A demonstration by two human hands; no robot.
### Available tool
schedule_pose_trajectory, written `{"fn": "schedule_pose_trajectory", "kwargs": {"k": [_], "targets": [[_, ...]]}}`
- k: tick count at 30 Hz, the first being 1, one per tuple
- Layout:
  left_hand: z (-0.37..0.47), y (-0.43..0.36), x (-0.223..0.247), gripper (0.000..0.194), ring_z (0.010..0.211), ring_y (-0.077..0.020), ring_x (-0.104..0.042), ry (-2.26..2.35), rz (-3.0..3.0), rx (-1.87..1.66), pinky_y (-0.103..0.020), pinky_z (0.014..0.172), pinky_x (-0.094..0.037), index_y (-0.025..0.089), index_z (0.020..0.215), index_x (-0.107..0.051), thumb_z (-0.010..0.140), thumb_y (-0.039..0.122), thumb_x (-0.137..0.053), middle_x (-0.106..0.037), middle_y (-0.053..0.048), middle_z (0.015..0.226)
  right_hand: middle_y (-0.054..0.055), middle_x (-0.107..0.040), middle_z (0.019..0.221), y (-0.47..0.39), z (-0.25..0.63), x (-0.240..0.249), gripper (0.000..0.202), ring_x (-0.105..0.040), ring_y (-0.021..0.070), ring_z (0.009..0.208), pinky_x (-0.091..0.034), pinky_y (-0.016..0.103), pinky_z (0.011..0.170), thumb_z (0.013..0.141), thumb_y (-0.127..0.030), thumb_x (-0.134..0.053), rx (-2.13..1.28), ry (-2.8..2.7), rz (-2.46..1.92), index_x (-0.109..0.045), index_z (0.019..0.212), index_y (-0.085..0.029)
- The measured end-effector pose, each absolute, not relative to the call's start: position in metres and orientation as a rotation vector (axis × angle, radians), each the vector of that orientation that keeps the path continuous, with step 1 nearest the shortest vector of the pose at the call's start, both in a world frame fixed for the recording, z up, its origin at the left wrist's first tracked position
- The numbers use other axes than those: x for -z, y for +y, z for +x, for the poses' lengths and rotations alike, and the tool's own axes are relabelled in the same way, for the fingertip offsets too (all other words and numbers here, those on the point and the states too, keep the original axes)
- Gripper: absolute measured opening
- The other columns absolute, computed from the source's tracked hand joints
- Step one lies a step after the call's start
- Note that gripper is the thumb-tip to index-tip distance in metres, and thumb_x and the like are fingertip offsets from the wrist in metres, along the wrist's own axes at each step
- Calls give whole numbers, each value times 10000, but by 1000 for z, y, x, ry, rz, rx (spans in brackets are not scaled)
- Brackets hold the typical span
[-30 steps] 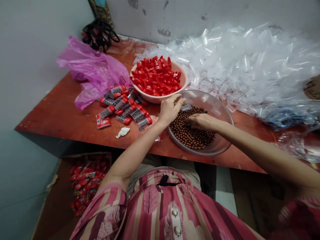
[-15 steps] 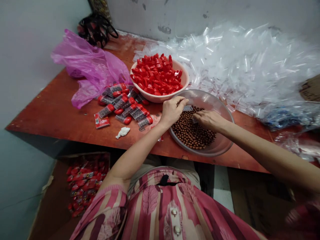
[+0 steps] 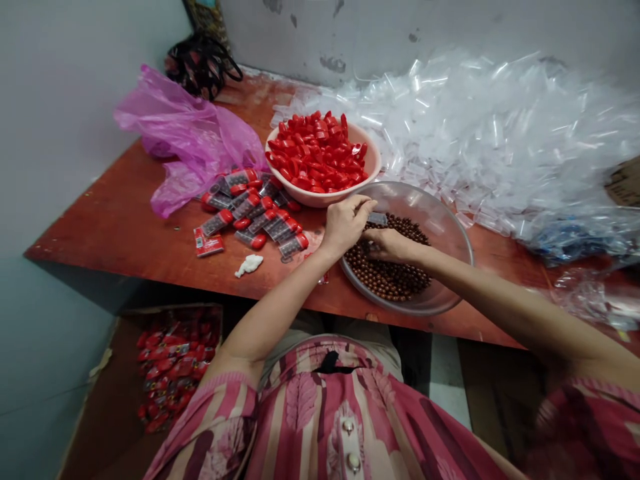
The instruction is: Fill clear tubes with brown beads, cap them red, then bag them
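My left hand [image 3: 346,223] is over the left rim of a translucent grey bowl [image 3: 453,263], its fingers pinched on a small clear plastic container [image 3: 379,219]. Brown round beads or balls [image 3: 400,283] cover the bowl's bottom. Among them, just below the container, my right hand [image 3: 393,245] has its fingers curled together and pointing left. Its fingertips are partly hidden, so what they hold cannot be made out. Behind the left hand stands a pink bowl [image 3: 320,199] heaped with red caps [image 3: 320,150].
Several filled clear containers with red caps [image 3: 260,217] lie left of the bowls, near a pink plastic bag [image 3: 193,143] and a crumpled white scrap [image 3: 249,265]. Clear empty containers [image 3: 480,133] are piled along the wall. Below the table's left side, a box [image 3: 113,373] holds red-capped packs.
My right hand has moved left through the brown beads, closer to the left hand. The left hand still pinches the clear container. The view has shifted slightly.
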State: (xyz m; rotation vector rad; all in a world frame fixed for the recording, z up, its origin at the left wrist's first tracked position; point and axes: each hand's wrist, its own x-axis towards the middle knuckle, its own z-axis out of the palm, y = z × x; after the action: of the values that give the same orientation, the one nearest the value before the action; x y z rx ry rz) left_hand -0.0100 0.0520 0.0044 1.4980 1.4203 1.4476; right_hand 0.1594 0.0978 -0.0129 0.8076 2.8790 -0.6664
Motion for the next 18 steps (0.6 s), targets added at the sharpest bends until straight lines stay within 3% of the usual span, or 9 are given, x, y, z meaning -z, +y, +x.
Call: {"fn": "schedule_pose_trajectory", "kwargs": {"k": [5,9,12,18], "targets": [[-10,55,-2,233,762,-157,-700,1439,1473,-1451,-248,751,-537,188,962,-708,883,330,-541,-738,-32,841,36,-692,1065,90,172,-7,435,-646,206,966,-514,380,888,691,-274,-711,1761,2596,1217,-634,1114,-209],[-11,52,-8,262,918,-173,-701,1404,1518,-1414,-278,875,-528,188,1060,-699,879,276,-532,-742,-56,1021,33,-691,1021,80,179,-23,488,-649,181,879,-545,350,773,648,-266,-779,2265,2368,1429,-624,1109,-216],[-12,45,-13,322,1069,-208,-663,1314,1604,-1269,-312,973,-485,177,1122,-689,821,242,-595,-715,-77,1140,43,-688,1051,75,181,-30,488,-654,173,869,-548,339,767,662,-281,-789,2409,2385,1478,-619,1116,-228],[-9,39,-8,321,941,-204,-689,1014,1518,-1143,-315,858,-537,184,1096,-709,810,224,-568,-744,-33,1021,54,-689,1062,75,186,-38,493,-662,182,897,-551,349,814,714,-350,-778,2152,2715,1400,-597,1156,-232]]}}
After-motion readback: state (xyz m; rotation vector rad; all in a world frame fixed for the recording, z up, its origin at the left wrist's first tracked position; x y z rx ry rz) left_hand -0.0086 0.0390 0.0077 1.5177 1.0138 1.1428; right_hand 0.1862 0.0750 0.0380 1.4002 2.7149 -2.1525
